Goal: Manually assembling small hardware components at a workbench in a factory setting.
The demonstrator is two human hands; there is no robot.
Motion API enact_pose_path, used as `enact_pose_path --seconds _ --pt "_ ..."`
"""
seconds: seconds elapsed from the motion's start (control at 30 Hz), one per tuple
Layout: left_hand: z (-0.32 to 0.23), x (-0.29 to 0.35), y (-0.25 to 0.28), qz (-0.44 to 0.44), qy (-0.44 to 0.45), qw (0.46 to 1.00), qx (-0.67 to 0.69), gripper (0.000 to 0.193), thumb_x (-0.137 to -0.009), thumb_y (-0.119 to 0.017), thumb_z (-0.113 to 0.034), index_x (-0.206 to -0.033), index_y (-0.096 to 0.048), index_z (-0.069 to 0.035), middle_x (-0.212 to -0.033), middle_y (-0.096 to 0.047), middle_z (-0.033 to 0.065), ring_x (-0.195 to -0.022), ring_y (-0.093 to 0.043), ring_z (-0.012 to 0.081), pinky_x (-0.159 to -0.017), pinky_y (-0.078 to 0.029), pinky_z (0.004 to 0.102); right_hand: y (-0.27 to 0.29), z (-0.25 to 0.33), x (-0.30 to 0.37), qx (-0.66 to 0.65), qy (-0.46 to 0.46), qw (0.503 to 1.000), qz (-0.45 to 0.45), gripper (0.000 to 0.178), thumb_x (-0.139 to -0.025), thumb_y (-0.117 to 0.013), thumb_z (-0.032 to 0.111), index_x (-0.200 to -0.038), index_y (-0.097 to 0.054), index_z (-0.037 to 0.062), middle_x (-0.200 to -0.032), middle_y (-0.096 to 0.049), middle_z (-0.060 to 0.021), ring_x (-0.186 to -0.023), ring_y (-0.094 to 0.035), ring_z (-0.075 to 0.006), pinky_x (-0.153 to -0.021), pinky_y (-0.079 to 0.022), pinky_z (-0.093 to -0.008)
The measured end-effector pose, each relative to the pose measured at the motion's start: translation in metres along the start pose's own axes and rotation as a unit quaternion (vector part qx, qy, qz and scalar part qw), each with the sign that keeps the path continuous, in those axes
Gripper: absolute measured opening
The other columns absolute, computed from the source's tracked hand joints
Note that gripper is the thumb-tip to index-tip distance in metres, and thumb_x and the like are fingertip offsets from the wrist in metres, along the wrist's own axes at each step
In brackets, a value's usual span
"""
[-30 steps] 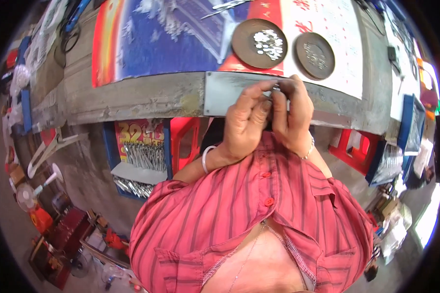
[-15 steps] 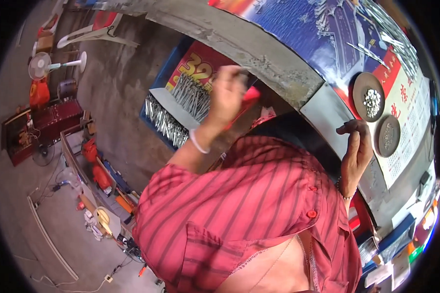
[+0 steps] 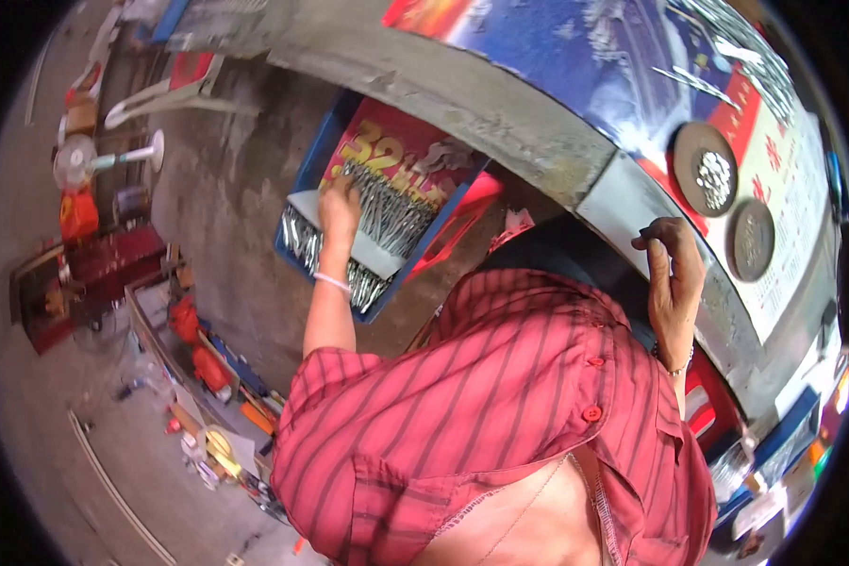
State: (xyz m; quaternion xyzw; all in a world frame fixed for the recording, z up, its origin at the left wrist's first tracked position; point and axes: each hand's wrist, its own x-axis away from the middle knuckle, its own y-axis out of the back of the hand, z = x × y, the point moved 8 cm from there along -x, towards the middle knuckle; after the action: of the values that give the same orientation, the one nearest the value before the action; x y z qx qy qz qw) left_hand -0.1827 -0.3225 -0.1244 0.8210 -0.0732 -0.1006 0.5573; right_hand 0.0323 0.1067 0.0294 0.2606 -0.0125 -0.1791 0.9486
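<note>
My left hand (image 3: 339,215) reaches down into a blue box (image 3: 316,141), at the left end of a row of thin silvery metal rods (image 3: 391,212). Its fingers are curled together by the rods; what lies between them is hidden. A pale grey strip (image 3: 375,257) parts this row from a second row of rods nearer me. At the worktable's edge my right hand (image 3: 674,278) hovers with bent fingers and thumb apart, dark at the fingertips, holding nothing visible. Closest to it are a brown dish (image 3: 686,179) of small shiny pieces and a smaller brown dish (image 3: 753,241) holding finer bits.
More metal rods (image 3: 764,71) lie on the printed sheets covering the worktable (image 3: 538,160). A red plastic stool (image 3: 457,226) supports the box's right side. Farther left stand a white fan (image 3: 77,160), a white chair (image 3: 179,99) and a dark red cabinet (image 3: 113,259).
My left hand has swung left and down from above the box's right side to the rods at its left end. The right hand has stayed nearly in place while the view shifted slightly.
</note>
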Motion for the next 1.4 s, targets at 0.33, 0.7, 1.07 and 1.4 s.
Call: enact_pose_path --seconds 0.33,0.7,1.07,1.4 --pt "-0.288 0.032 -0.007 0.131 -0.262 0.878 0.380 0.014 -0.092 -0.050 -0.002 -0.103 -0.058 0.002 -0.083 -0.059 0.0083 -0.065 -0.054 0.0144 -0.056 -0.047 0.0254 0.108 -0.068 0.089 0.213 0.069 0.901 -0.372 0.013 -0.077 -0.059 0.010 -0.085 -0.052 0.0016 -0.080 -0.050 -0.0165 -0.076 -0.051 -0.0351 -0.067 -0.042 -0.0449" --pt "-0.429 0.075 -0.054 0.454 -0.400 0.597 0.527 0.017 -0.089 -0.053 -0.001 -0.104 -0.058 0.004 -0.085 -0.060 0.0139 -0.068 -0.058 0.0202 -0.061 -0.050 0.0282 0.106 -0.089 0.114 0.191 0.000 0.875 -0.444 0.014 -0.085 -0.056 0.014 -0.088 -0.049 0.0028 -0.087 -0.047 -0.0138 -0.081 -0.047 -0.0325 -0.077 -0.039 -0.0406" --pt "-0.419 0.070 -0.064 0.419 -0.412 0.639 0.496 0.012 -0.091 -0.054 -0.008 -0.098 -0.056 0.002 -0.080 -0.058 0.0125 -0.066 -0.056 0.0201 -0.062 -0.049 0.0303 0.105 -0.091 0.103 0.198 -0.039 0.901 -0.384 0.013 -0.085 -0.059 0.011 -0.089 -0.049 0.0030 -0.089 -0.048 -0.0126 -0.086 -0.049 -0.0318 -0.083 -0.039 -0.0396" --pt "-0.415 0.026 -0.029 0.322 -0.371 0.769 0.408 0.017 -0.078 -0.058 0.005 -0.094 -0.062 0.001 -0.081 -0.062 0.0153 -0.071 -0.061 0.0286 -0.065 -0.049 0.0346 0.105 -0.098 0.099 0.267 -0.059 0.891 -0.363 0.018 -0.076 -0.058 0.004 -0.093 -0.054 -0.0002 -0.090 -0.055 -0.0184 -0.079 -0.054 -0.0357 -0.068 -0.045 -0.0418"
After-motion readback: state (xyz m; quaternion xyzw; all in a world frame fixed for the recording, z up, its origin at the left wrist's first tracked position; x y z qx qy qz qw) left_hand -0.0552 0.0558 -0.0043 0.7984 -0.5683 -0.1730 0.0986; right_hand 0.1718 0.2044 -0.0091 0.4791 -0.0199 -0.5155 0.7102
